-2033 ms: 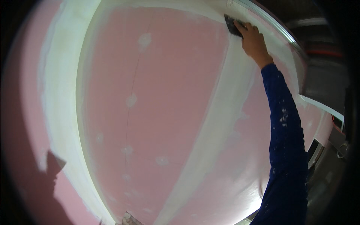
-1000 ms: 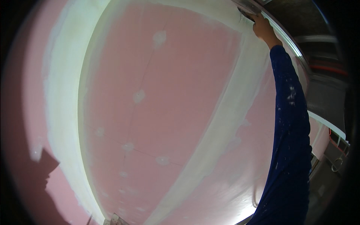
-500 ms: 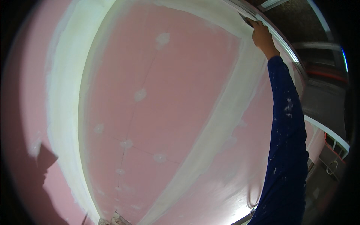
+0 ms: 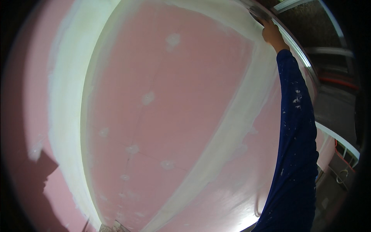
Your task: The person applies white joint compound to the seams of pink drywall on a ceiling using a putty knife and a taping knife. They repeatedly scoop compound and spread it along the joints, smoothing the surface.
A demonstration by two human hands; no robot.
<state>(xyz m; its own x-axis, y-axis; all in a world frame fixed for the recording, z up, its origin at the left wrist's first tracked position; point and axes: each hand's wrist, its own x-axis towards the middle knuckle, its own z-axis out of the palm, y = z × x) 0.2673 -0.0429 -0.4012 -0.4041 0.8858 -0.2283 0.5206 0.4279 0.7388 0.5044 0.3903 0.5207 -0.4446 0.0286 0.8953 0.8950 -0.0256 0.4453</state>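
Note:
My right hand (image 4: 273, 34) is stretched up to the top right, its fingers wrapped around a putty knife (image 4: 259, 14). The blade is at the upper edge of the pink board (image 4: 185, 85), beside a band of pale joint compound (image 4: 232, 116). Motion slightly blurs the knife. A dark blue sleeve (image 4: 295, 143) spotted with white compound covers my right arm. At the bottom edge the tip of a compound-smeared flat tool (image 4: 118, 226) pokes into view; whatever holds it is out of sight. My left hand does not show.
A metal track (image 4: 296, 56) runs along the board's upper right edge, with dark openings and framing beyond it. A wide pale compound strip (image 4: 67, 108) follows the corner on the left. Shadows fall on the far-left board. A white rail (image 4: 340, 137) stands at the right.
My right hand and the putty knife have shifted slightly up and right along the board's top edge. The flat tool at the bottom edge has sunk a little lower in view.

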